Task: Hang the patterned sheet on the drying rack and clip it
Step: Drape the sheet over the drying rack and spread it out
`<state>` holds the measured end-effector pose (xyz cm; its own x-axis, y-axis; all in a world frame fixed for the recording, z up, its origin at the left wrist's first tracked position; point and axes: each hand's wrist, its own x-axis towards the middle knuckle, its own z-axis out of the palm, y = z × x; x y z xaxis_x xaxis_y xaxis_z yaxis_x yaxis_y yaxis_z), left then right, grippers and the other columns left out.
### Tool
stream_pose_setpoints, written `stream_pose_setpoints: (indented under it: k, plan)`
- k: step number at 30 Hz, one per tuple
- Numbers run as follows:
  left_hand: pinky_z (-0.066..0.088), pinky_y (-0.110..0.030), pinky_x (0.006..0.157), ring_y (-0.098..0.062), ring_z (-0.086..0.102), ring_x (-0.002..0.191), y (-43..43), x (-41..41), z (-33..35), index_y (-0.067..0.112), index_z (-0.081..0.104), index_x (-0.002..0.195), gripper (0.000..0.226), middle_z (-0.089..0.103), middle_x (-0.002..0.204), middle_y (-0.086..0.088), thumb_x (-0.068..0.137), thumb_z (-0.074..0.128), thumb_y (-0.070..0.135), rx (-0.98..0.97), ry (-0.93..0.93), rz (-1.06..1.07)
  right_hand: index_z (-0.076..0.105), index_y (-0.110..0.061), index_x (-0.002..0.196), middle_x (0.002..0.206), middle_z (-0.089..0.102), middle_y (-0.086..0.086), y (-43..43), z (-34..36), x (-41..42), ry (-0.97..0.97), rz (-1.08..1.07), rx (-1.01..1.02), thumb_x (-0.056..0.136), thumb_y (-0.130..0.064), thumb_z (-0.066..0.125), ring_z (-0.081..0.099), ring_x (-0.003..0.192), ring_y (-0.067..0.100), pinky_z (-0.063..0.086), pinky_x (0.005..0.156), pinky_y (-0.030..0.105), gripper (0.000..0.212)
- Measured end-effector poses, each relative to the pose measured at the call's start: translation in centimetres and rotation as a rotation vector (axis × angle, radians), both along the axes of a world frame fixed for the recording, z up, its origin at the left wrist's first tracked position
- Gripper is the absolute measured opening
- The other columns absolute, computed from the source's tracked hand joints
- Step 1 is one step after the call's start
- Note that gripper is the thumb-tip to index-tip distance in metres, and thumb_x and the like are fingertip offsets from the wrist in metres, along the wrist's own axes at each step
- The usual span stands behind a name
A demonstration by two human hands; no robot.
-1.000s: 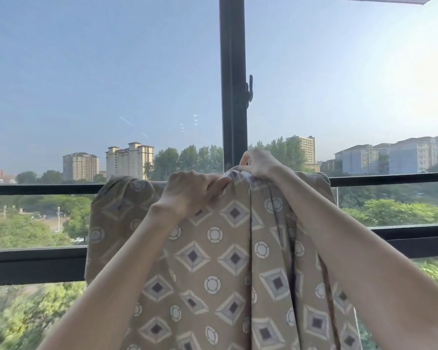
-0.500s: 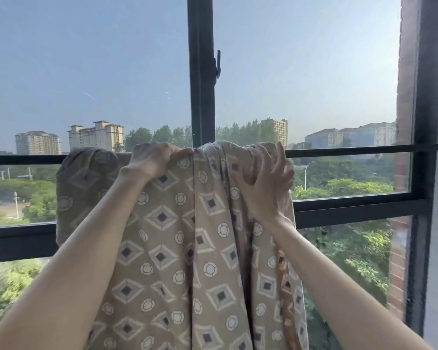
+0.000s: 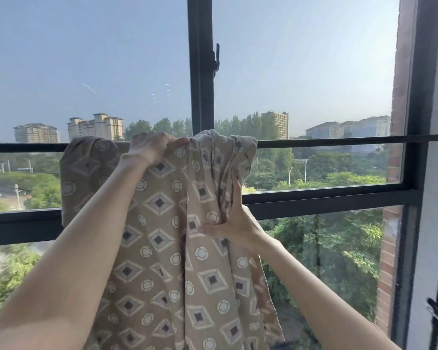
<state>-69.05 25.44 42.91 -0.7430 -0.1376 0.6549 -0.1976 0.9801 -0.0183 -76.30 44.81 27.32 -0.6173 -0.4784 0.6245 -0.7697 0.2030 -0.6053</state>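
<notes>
Window glass (image 3: 86, 59) backs a black rack rail (image 3: 326, 141) over which the patterned sheet (image 3: 162, 248) is draped, the left hand (image 3: 153, 151) clenching its top fold at the rail and the right hand (image 3: 234, 223) gripping bunched folds just below the rail.

**Sheet over the rail, window behind**

The patterned sheet (image 3: 162, 236) hangs over the horizontal rail (image 3: 326, 142), in front of the window post (image 3: 200, 72). The left hand (image 3: 152, 150) grips its top fold at the rail. The right hand (image 3: 234, 223) holds the bunched edge lower and to the right.
</notes>
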Motion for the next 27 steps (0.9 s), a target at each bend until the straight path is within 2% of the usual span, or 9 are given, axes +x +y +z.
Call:
stream_pose_setpoints:
  k: [2, 4, 6, 9, 13, 18, 21, 24, 27]
  plan:
    - [0.046, -0.034, 0.075, -0.018, 0.056, 0.065, 0.0, 0.2, 0.0, 0.020, 0.063, 0.108, 0.067, 0.051, 0.055, 0.003, 0.086, 0.023, 0.068, 0.006, -0.006, -0.006, -0.023, -0.060, 0.134, 0.098, 0.067, 0.009, 0.2, 0.1, 0.4, 0.052, -0.098, 0.074, 0.059, -0.045, 0.084, 0.064, 0.078, 0.027, 0.054, 0.073, 0.046, 0.131]
    - [0.043, -0.032, 0.070, -0.018, 0.058, 0.067, 0.1, 0.4, 0.0, 0.026, 0.064, 0.104, 0.066, 0.052, 0.057, 0.001, 0.083, 0.020, 0.071, -0.007, -0.007, -0.006, -0.021, -0.063, 0.132, 0.062, 0.056, 0.004, 0.9, 0.5, 0.3, 0.111, -0.171, 0.114, 0.069, -0.041, 0.078, 0.059, 0.060, 0.029, 0.051, 0.059, 0.040, 0.120]
    - [0.039, -0.029, 0.064, -0.018, 0.059, 0.067, 0.3, 0.3, 0.1, 0.028, 0.064, 0.096, 0.066, 0.051, 0.057, 0.002, 0.082, 0.018, 0.072, -0.025, -0.008, -0.008, -0.019, -0.064, 0.131, 0.053, 0.052, 0.004, 1.8, 1.1, 0.0, 0.216, -0.238, 0.105, 0.076, -0.045, 0.071, 0.056, 0.052, 0.027, 0.045, 0.052, 0.034, 0.108]
    - [0.039, -0.028, 0.065, -0.014, 0.052, 0.060, 0.3, 0.3, 0.2, 0.026, 0.063, 0.092, 0.062, 0.049, 0.056, 0.003, 0.085, 0.019, 0.069, -0.013, 0.003, -0.002, 0.001, -0.053, 0.143, 0.054, 0.060, 0.006, 3.8, 3.0, -1.3, 0.373, -0.288, 0.000, 0.083, -0.046, 0.066, 0.049, 0.039, 0.017, 0.046, 0.046, 0.029, 0.089]
    - [0.030, -0.022, 0.051, -0.012, 0.050, 0.057, -0.7, -0.4, 0.3, 0.017, 0.065, 0.097, 0.080, 0.055, 0.062, -0.001, 0.081, 0.008, 0.071, -0.040, 0.016, 0.015, 0.025, -0.048, 0.143, 0.096, 0.074, 0.005, 5.5, 8.1, -3.6, 0.495, -0.294, -0.151, 0.084, -0.042, 0.067, 0.060, 0.044, 0.019, 0.054, 0.046, 0.036, 0.073]
    - [0.034, -0.024, 0.054, -0.013, 0.052, 0.060, -0.9, -0.9, 1.4, 0.021, 0.059, 0.075, 0.068, 0.058, 0.066, -0.002, 0.085, 0.010, 0.067, 0.028, -0.001, -0.046, 0.057, -0.025, 0.126, 0.068, 0.064, -0.009, 4.6, 17.8, -3.9, 0.691, -0.391, -0.448, 0.087, -0.027, 0.064, 0.041, 0.040, 0.004, 0.039, 0.040, 0.021, 0.039]
    - [0.045, -0.024, 0.055, -0.014, 0.060, 0.058, -1.6, -0.8, 2.8, 0.023, 0.067, 0.074, 0.054, 0.066, 0.062, 0.001, 0.086, 0.032, 0.062, 0.358, -0.107, -0.286, 0.063, -0.029, 0.107, 0.077, 0.066, -0.014, 3.4, 25.2, -3.8, 0.668, -0.521, -0.636, 0.092, -0.034, 0.057, 0.058, 0.062, 0.007, 0.047, 0.058, 0.026, 0.017]
    - [0.045, -0.020, 0.049, -0.013, 0.059, 0.048, -2.3, -0.3, 3.2, 0.023, 0.072, 0.066, 0.042, 0.066, 0.054, 0.004, 0.088, 0.045, 0.046, 0.553, -0.122, -0.485, 0.057, -0.038, 0.101, 0.073, 0.061, -0.010, 1.2, 28.4, -4.2, 0.559, -0.468, -0.426, 0.094, -0.038, 0.047, 0.055, 0.071, 0.012, 0.040, 0.066, 0.028, 0.013]
    - [0.045, -0.020, 0.051, -0.014, 0.061, 0.051, -2.7, -0.3, 2.7, 0.014, 0.071, 0.081, 0.045, 0.067, 0.061, -0.002, 0.089, 0.044, 0.049, 0.450, -0.018, -0.403, 0.056, -0.038, 0.106, 0.078, 0.060, -0.011, -1.5, 25.0, -7.4, 0.510, -0.387, -0.227, 0.090, -0.038, 0.053, 0.055, 0.075, 0.013, 0.039, 0.068, 0.025, 0.016]
